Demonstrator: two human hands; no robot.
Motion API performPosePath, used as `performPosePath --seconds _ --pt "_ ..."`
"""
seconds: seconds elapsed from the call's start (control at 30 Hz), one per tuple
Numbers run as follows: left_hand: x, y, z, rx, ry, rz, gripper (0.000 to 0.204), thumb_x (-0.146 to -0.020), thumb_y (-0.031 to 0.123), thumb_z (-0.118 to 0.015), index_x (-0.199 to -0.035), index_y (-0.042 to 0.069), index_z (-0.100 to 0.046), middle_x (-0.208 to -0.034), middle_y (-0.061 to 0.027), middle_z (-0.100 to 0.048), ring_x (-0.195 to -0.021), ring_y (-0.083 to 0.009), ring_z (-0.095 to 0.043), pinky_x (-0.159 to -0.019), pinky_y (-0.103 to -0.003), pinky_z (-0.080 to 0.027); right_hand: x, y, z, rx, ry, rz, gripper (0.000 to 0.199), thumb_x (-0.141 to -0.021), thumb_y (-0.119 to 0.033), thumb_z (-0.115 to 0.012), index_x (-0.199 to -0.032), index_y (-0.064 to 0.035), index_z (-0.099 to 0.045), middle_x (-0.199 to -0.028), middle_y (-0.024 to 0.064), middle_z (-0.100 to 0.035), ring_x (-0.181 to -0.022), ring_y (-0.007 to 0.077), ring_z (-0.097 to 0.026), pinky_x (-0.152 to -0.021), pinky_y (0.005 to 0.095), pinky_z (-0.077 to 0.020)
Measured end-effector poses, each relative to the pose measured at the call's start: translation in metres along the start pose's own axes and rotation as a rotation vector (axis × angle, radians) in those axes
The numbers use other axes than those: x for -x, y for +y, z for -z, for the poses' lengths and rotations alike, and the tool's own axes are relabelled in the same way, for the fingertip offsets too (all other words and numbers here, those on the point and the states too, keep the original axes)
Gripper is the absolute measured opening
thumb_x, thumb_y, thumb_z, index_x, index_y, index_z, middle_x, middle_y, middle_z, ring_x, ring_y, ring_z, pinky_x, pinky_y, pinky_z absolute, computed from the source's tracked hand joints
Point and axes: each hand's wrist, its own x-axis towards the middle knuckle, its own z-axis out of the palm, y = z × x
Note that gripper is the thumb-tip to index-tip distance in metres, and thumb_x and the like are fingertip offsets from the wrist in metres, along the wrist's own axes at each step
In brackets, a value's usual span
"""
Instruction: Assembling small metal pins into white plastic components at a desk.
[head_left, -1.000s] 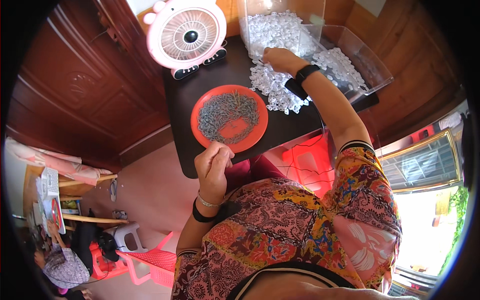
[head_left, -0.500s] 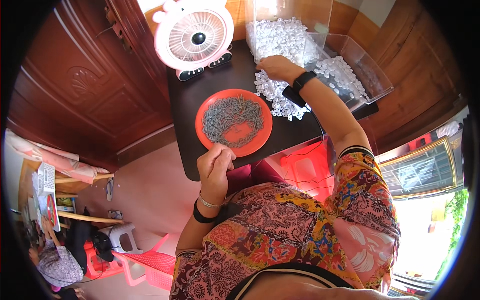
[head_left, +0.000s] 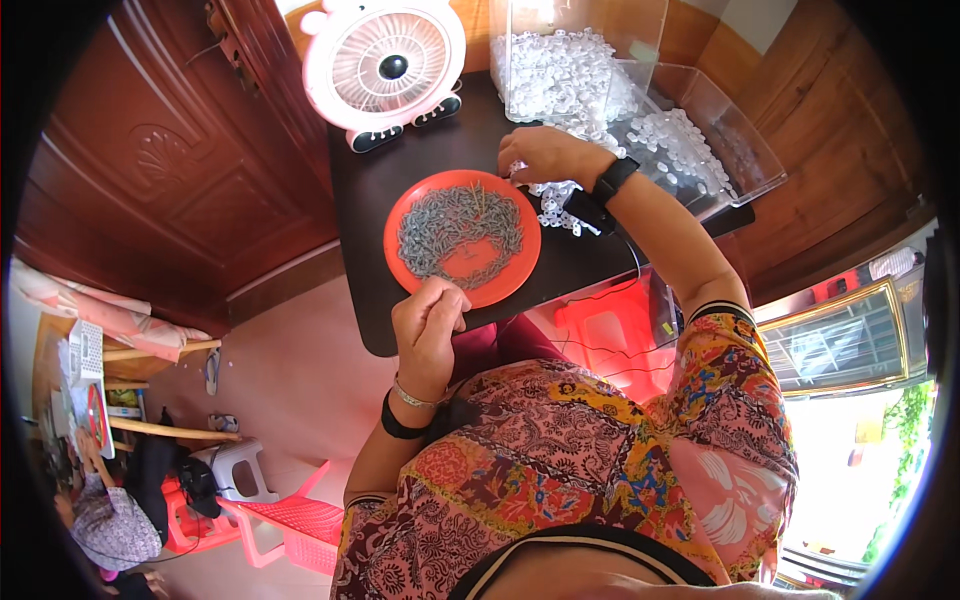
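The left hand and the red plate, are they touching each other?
Touching. In the head view the left hand has its fingers lying over the near rim of the red plate, with no gap visible.

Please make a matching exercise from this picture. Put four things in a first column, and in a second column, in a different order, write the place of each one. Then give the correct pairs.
Column one:
1. fan
2. red plate
3. left hand
4. right hand

Column two:
A. at the near rim of the plate, fingers curled
B. on the pile of small white pieces beside the clear boxes
C. at the far left corner of the dark table, upright
D. in the middle of the table, filled with small grey pieces

Pairs: 1-C, 2-D, 3-A, 4-B
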Motion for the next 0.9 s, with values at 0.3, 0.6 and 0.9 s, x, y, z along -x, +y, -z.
performPosePath --seconds 0.3,0.6,0.9 --pt "0.002 0.001 0.001 -0.014 0.014 -0.011 0.022 -0.088 0.010 -0.048 -0.073 -0.003 -0.055 -0.057 -0.0020 -0.048 -0.053 -0.0070 -0.043 -0.051 -0.023 -0.034 0.017 0.033 -0.001 0.234 -0.004 -0.254 0.009 -0.074 -0.013 -0.059 -0.077 -0.0088 -0.066 -0.081 0.0108 -0.062 -0.082 0.0313 -0.060 -0.073 0.0408 -0.0482" --pt "0.003 0.002 -0.001 -0.020 0.006 -0.014 0.021 -0.088 0.010 -0.048 -0.073 -0.004 -0.055 -0.057 -0.0023 -0.048 -0.053 -0.0074 -0.043 -0.051 -0.023 -0.035 -0.007 0.023 0.004 0.200 0.068 -0.255 0.020 -0.077 -0.012 -0.058 -0.095 -0.0106 -0.066 -0.096 0.0094 -0.064 -0.096 0.0296 -0.059 -0.083 0.0404 -0.0472" --pt "0.005 -0.001 0.003 -0.009 0.040 0.015 0.021 -0.087 0.009 -0.047 -0.072 -0.004 -0.055 -0.057 -0.0020 -0.048 -0.053 -0.0070 -0.043 -0.050 -0.023 -0.034 -0.007 0.030 0.003 0.287 -0.089 -0.344 0.013 -0.074 -0.012 -0.058 -0.084 -0.0098 -0.067 -0.087 0.0125 -0.062 -0.086 0.0315 -0.060 -0.074 0.0415 -0.0474"
